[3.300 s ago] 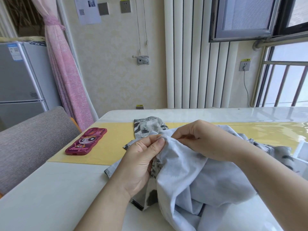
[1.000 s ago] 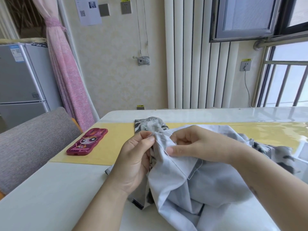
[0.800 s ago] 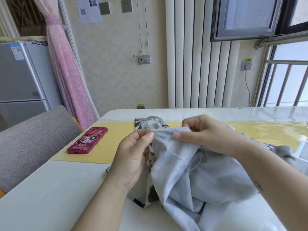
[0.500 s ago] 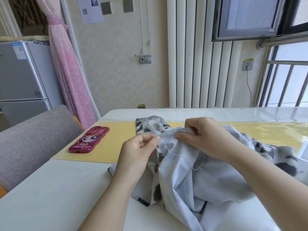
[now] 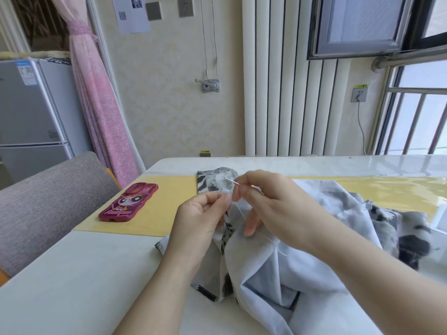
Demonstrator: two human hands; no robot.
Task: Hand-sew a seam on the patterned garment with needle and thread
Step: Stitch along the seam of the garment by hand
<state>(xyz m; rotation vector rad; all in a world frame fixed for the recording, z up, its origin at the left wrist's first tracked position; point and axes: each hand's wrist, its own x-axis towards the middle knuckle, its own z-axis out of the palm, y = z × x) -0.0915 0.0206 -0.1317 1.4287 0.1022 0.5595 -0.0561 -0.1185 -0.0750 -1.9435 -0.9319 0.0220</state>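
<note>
Patterned garment, pale grey-blue on its turned-out side with a black-and-white print showing at the folds, lies bunched on a white table in front of a seated person, part of it draped over a yellow mat that runs across the tabletop. The left hand pinches a raised fold of the fabric between thumb and forefinger, holding the edge up off the table. The right hand, just beside it, grips a needle between thumb and forefinger, the tip pointing up and away to the left, above the fold; its other fingers are loosely spread, the lower ones reaching down toward the cloth. A fine pale thread runs down from the right hand's fingers and across the fabric toward the right wrist. A printed end of the garment lies flat on the mat beyond both hands. To the left, well apart from the sewing, a dark pink phone case bearing a cartoon face rests on the mat. A grey upholstered chair stands at the table's left edge, with a silver refrigerator and a pink curtain behind it. White vertical slats and a barred window line the far wall.
</note>
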